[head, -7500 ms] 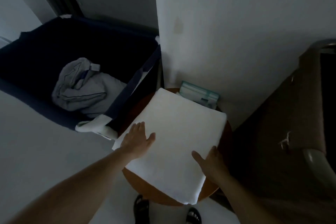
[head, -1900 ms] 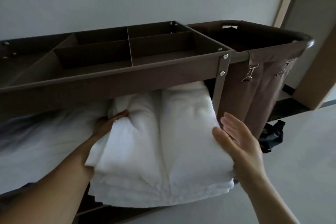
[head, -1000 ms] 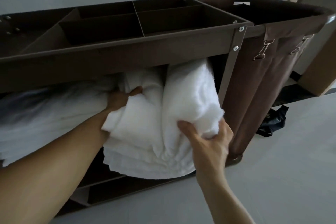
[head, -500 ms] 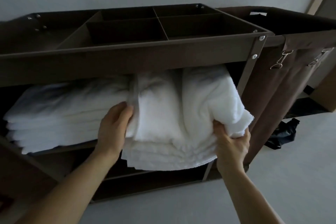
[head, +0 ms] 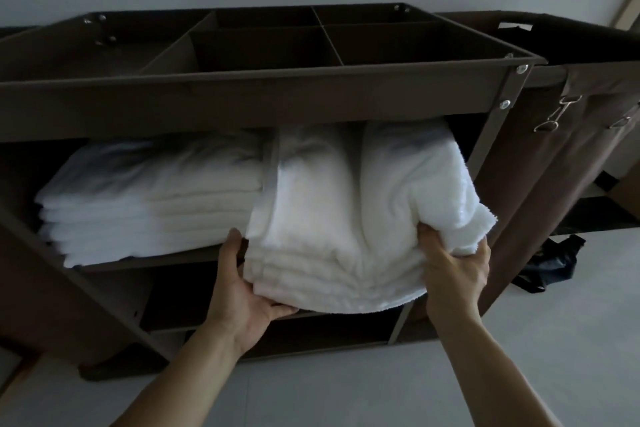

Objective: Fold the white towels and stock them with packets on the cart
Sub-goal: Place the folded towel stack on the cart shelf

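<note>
The folded towel lies half inside the cart, on its middle shelf at the right end, with its near edge sagging out over the shelf lip. The left hand cups the near-left corner from below, fingers curled under the layers. The right hand grips the near-right corner, thumb sunk into the pile, where a loose flap bulges out towards the cart's right post. A flat stack of towels fills the shelf's left part and touches the towel's side. The towel looks thick, soft and limp, bulky rather than heavy, and neither slippery nor fragile. A deep crease down its middle suggests it buckles when squeezed. It would probably travel best carried on flat palms under the folded edge and pushed from the front, since pinching a corner would likely pull the layers apart.
</note>
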Demonstrator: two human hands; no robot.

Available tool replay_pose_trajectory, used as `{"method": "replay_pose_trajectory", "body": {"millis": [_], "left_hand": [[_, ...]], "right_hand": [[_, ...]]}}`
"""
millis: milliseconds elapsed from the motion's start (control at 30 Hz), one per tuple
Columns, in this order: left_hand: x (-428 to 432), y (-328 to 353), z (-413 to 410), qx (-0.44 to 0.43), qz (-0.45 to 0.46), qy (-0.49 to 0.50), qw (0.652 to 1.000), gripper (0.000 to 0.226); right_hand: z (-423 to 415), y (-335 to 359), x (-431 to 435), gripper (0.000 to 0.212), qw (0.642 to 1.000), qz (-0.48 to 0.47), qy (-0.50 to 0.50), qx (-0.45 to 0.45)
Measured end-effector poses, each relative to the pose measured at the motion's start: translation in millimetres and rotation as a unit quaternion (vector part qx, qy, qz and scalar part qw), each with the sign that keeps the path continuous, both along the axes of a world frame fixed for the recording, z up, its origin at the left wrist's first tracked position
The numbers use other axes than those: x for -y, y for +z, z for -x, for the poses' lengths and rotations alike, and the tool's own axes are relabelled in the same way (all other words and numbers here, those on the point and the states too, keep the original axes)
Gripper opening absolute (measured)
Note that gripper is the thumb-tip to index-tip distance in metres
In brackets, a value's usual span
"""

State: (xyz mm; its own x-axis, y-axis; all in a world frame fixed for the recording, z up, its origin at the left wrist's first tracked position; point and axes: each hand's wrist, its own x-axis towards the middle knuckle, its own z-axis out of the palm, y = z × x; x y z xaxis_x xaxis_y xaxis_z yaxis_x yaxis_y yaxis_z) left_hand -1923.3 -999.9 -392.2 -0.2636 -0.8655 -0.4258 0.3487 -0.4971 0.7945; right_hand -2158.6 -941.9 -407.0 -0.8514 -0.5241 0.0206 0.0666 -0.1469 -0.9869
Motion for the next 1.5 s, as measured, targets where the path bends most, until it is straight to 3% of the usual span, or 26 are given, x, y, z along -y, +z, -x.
{"method": "replay_pose_trajectory", "body": {"millis": [233,367,533,700,800,933,967,1000,1033,1100,1133,1167,1200,1267,1333,1400,1467,1500], "left_hand": [[-14.1,40.6,43.5,0.162,0.130,-0.043,0.977,0.096],[0.3,55.0,77.5,0.175,0.169,0.000,0.970,0.045],[43.6,61.6,96.9,0.181,0.220,0.005,0.958,0.029],[92.3,37.8,82.3,0.194,0.188,0.073,0.960,0.053],[95.5,19.4,74.0,0.206,0.180,0.060,0.960,0.054],[79.4,8.9,68.4,0.294,0.247,0.032,0.923,0.072],[73.7,10.8,63.2,0.342,0.273,-0.001,0.899,0.079],[67.3,15.2,55.8,0.419,0.304,-0.049,0.854,0.080],[61.7,21.7,48.0,0.529,0.348,-0.093,0.769,0.073],[55.9,34.9,34.3,0.698,0.486,-0.096,0.516,0.039],[54.8,41.1,34.4,0.704,0.561,-0.081,0.428,0.027],[55.7,45.9,38.4,0.686,0.625,-0.078,0.365,0.025],[58.6,48.8,45.8,0.664,0.674,-0.086,0.313,0.032],[74.4,49.9,64.4,0.664,0.703,-0.131,0.220,0.071],[94.1,56.2,79.5,0.696,0.682,-0.170,0.148,0.105],[113.9,62.9,84.9,0.734,0.642,-0.186,0.118,0.122],[128.7,58.6,80.8,0.752,0.613,-0.189,0.152,0.129],[132.7,52.3,76.1,0.758,0.598,-0.191,0.176,0.134]], "right_hand": [[-0.6,8.9,-2.6,0.049,0.999,-0.012,0.028,-0.043],[0.7,15.3,11.2,0.048,0.998,0.007,0.033,-0.059],[15.4,22.8,57.6,0.039,0.995,0.025,0.025,-0.093],[15.1,19.0,104.9,0.050,0.996,0.006,0.035,-0.079],[22.6,14.6,116.1,0.064,0.999,0.001,0.021,-0.029],[31.3,11.4,110.5,0.067,1.000,-0.017,0.025,-0.009],[33.6,11.9,108.7,0.066,0.999,-0.020,0.031,-0.002],[35.7,12.7,106.7,0.066,0.999,-0.023,0.036,0.006],[37.4,13.6,103.7,0.067,0.999,-0.030,0.043,0.009],[36.4,17.6,92.1,0.073,0.995,-0.073,0.067,-0.017],[32.0,20.0,82.6,0.080,0.990,-0.107,0.083,-0.051],[25.5,21.0,72.3,0.087,0.981,-0.140,0.092,-0.103],[17.9,22.1,61.1,0.092,0.966,-0.163,0.088,-0.181],[9.0,22.1,46.0,0.093,0.903,-0.168,0.028,-0.394],[15.1,19.5,50.3,0.090,0.799,-0.142,0.007,-0.584],[28.5,24.6,68.0,0.098,0.676,-0.177,0.073,-0.712],[43.5,34.7,85.4,0.121,0.584,-0.249,0.129,-0.762],[52.2,37.4,90.2,0.134,0.558,-0.288,0.150,-0.764]]}}
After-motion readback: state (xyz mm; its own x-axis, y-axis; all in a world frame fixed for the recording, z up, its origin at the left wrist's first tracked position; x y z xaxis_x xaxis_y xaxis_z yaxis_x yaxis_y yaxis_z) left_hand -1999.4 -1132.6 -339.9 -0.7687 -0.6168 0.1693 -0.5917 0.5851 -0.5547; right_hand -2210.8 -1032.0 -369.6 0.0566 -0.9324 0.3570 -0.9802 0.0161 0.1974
